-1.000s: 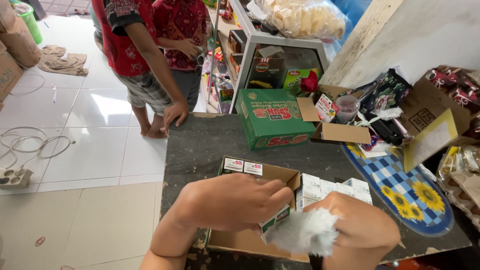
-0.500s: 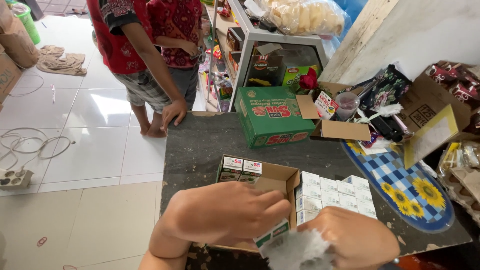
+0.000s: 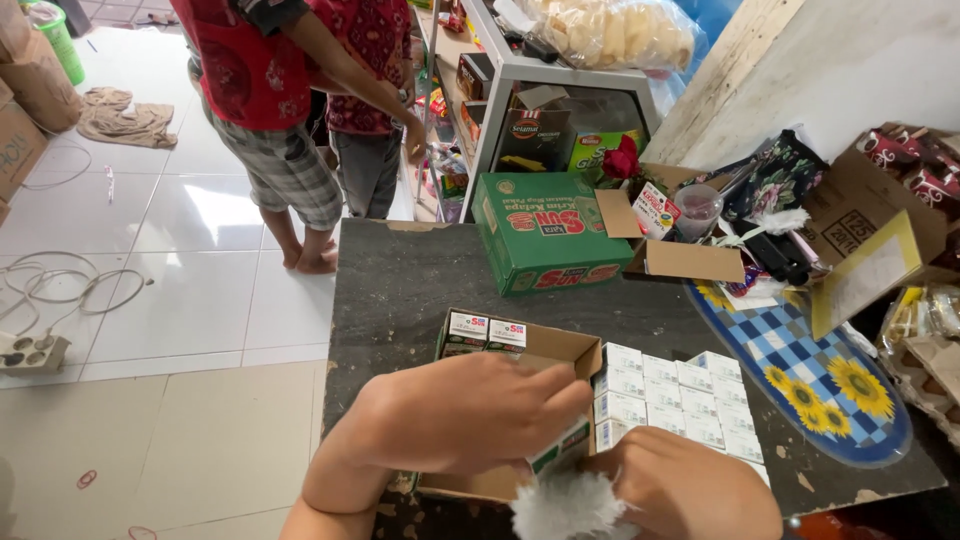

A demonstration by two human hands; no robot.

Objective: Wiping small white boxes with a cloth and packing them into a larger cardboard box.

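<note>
A: What has changed over the last second?

B: The left hand [image 3: 470, 415] has slid toward three o'clock across the open cardboard box [image 3: 560, 345]. Its fingers are now closed on a small white-and-green carton [image 3: 560, 448] at the box's near right corner. The right hand [image 3: 690, 490] has dropped toward six o'clock and sits lower in view than before.

A: And the right hand's grip?

B: It is curled around a wad of white fluffy cloth [image 3: 565, 505], which touches the bottom of the held carton. So the carton sits between the two hands, just above the cloth.

A: Where does that leave the other cartons?

B: Two stand upright at the box's far left corner [image 3: 487, 333], at about eleven o'clock from the left hand. A flat block of white cartons [image 3: 670, 395] lies on the dark tabletop [image 3: 400, 280], touching the box at its three o'clock side.

A: What about edges and open room?

B: The tabletop's left edge runs along at nine o'clock, with tiled floor beyond it. The near edge lies under the wrists. Bare tabletop opens at twelve o'clock, up to a green box [image 3: 545, 230]. A blue checked tray with sunflowers [image 3: 800, 370] crowds three o'clock. Two people [image 3: 270, 90] stand well apart at the far side.
</note>
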